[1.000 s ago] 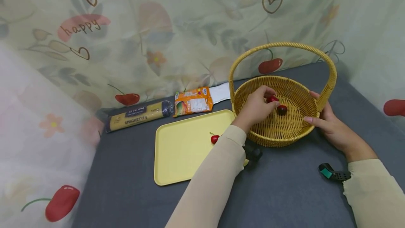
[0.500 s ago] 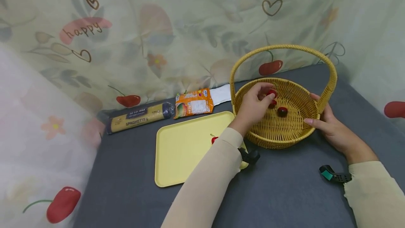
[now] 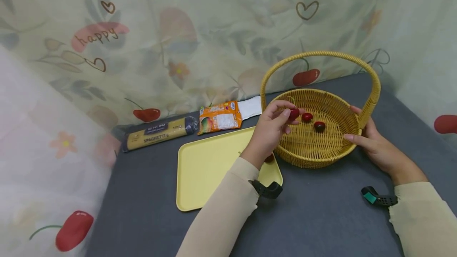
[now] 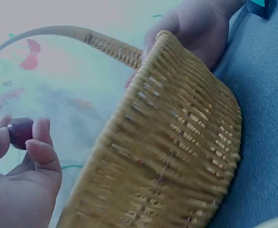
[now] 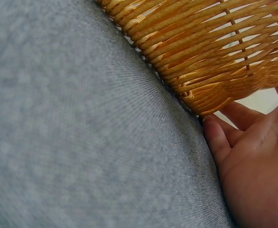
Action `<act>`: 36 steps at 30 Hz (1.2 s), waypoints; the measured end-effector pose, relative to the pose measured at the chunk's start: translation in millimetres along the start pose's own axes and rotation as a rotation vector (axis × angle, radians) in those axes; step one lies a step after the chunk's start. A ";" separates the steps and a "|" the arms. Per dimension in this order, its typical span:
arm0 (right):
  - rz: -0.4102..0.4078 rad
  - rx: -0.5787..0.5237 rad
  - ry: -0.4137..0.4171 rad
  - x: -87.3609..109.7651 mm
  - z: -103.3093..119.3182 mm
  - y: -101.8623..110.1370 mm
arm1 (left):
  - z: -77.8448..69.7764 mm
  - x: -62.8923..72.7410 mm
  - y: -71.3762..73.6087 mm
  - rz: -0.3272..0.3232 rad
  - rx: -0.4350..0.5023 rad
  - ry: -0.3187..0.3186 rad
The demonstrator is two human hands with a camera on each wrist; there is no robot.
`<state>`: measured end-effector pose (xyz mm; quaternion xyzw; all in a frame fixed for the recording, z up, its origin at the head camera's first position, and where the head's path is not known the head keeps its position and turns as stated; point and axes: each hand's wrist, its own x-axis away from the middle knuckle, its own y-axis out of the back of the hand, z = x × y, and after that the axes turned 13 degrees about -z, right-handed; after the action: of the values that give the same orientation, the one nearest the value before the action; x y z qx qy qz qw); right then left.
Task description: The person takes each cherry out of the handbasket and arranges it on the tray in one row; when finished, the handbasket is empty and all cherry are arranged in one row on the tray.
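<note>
My left hand [image 3: 267, 132] pinches a dark red cherry [image 3: 294, 114] between thumb and fingers, above the left rim of the wicker basket [image 3: 310, 161]. In the left wrist view that cherry [image 4: 20, 133] shows beside the basket's woven wall [image 4: 162, 142]. Two more cherries lie on the basket floor, a red one [image 3: 307, 117] and a darker one [image 3: 319, 126]. My right hand [image 3: 378, 150] holds the basket's right side, thumb over the rim; in the right wrist view its fingers [image 5: 219, 137] touch the lower wall. Another dark cherry [image 3: 269, 158] is partly hidden behind my left wrist, at the yellow tray [image 3: 203, 169].
Left of the tray's back edge lies a spaghetti pack [image 3: 158, 133]. Beside it are an orange packet [image 3: 219, 117] and a white packet [image 3: 250, 107], along the patterned cloth [image 3: 214, 50]. The basket's tall handle [image 3: 321, 54] arches over its opening. Grey cloth [image 3: 321, 209] covers the table.
My left hand has lifted a cherry from the basket floor and moved left and toward me with it, uncovering the red cherry inside. The right hand stays on the basket.
</note>
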<state>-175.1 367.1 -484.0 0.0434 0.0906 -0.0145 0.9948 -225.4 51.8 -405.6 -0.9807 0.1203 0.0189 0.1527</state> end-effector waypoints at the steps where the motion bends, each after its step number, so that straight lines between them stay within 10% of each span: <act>1: 0.000 -0.003 0.000 0.2 -0.1 -0.7 | -0.8 2.8 4.1 0.001 0.004 0.001; 21: -0.014 0.001 -0.010 -0.6 -1.6 -1.4 | -26.7 53.8 71.3 -0.064 -0.139 -0.144; 36: -0.012 0.005 -0.013 -0.1 0.1 -1.3 | -15.0 77.5 125.3 -0.198 -0.269 -0.079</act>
<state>-175.2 365.8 -484.0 0.0453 0.0845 -0.0210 0.9952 -180.4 -86.4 -434.0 -0.9979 0.0133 0.0580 0.0258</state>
